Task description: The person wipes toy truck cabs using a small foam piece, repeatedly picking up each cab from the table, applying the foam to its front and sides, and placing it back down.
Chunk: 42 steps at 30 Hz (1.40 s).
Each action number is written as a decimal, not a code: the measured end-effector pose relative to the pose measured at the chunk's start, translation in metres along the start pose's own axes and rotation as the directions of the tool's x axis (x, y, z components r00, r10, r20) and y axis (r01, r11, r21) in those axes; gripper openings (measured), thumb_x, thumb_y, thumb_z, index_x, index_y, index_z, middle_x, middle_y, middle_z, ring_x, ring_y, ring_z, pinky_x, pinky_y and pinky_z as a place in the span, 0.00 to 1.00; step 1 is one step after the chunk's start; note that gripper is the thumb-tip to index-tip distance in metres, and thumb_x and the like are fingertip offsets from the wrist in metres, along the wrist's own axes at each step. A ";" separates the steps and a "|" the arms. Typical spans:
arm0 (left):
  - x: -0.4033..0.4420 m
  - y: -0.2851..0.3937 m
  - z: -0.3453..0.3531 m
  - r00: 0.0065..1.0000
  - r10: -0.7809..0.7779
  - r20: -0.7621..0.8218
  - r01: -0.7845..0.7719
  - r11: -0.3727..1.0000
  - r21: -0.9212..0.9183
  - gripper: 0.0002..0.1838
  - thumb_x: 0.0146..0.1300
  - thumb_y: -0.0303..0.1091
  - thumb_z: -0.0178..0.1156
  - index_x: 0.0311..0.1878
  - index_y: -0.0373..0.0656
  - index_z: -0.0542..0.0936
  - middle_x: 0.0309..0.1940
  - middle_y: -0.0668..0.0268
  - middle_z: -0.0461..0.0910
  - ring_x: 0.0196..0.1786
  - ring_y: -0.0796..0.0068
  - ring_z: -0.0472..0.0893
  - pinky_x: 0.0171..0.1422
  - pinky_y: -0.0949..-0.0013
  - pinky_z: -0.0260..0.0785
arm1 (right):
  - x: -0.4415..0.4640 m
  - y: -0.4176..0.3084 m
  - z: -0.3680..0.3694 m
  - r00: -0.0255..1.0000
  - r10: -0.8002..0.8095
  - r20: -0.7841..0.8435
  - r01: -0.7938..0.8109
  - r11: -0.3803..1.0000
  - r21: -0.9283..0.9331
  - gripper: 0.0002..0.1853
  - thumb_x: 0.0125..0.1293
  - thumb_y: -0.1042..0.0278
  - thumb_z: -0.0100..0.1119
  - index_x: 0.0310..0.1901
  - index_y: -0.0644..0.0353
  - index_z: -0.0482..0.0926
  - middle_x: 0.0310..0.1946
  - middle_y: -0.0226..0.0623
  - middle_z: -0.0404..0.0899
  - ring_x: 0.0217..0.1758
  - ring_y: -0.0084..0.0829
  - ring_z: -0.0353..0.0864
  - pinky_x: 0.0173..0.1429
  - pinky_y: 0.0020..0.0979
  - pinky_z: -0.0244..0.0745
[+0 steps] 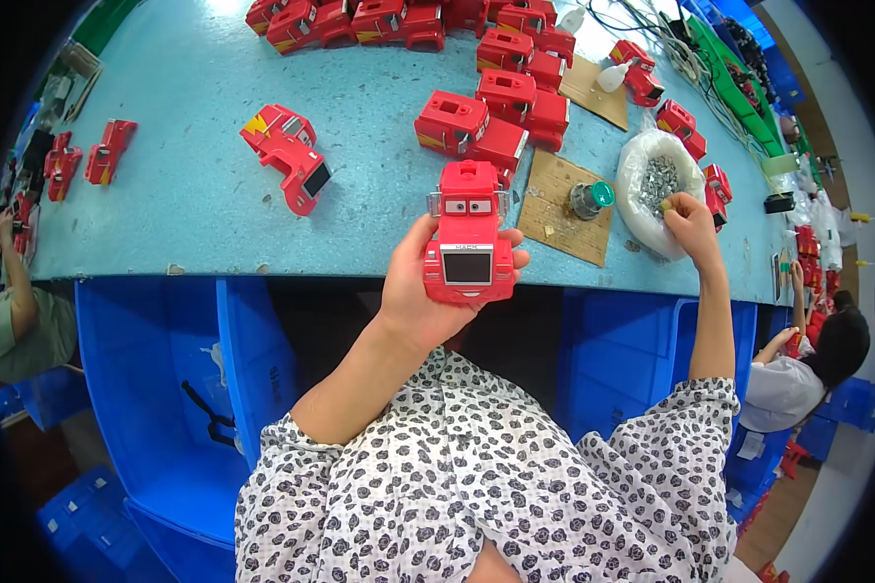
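My left hand holds a red toy truck upright near the table's front edge, its eyes and dark screen facing me and the fingers wrapped round its back. At the right, my right hand is at the rim of a white bag of small grey metal pieces. Its fingers are pinched together on something small and yellowish, too small to name. Between the hands, a jar with a green lid stands on a piece of cardboard.
More red trucks stand in rows at the back, and one lies to the left. A second cardboard piece bears a white bottle. Blue bins sit below the table. Co-workers are at both sides.
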State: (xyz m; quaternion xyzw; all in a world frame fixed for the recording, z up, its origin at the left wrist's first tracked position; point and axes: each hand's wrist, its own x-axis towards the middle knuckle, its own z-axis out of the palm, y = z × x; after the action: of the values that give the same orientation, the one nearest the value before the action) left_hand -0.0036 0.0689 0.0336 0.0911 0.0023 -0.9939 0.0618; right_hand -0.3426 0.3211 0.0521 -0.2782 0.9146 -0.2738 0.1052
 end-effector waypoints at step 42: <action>0.011 -0.012 -0.010 0.994 -0.094 0.055 0.089 0.992 0.085 0.32 0.76 0.54 0.29 0.66 0.38 0.67 0.55 0.45 0.76 0.50 0.48 0.82 0.50 0.54 0.80 | -0.036 -0.130 0.034 0.971 -0.122 0.205 0.085 0.979 0.183 0.04 0.62 0.73 0.58 0.34 0.65 0.77 0.22 0.18 0.68 0.25 0.09 0.61 0.26 0.19 0.55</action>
State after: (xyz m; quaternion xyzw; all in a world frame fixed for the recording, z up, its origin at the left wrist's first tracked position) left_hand -0.0140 0.0798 0.0221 0.0639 -0.0364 -0.9972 0.0124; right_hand -0.2424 0.2368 0.0983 -0.3435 0.8547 -0.3256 0.2131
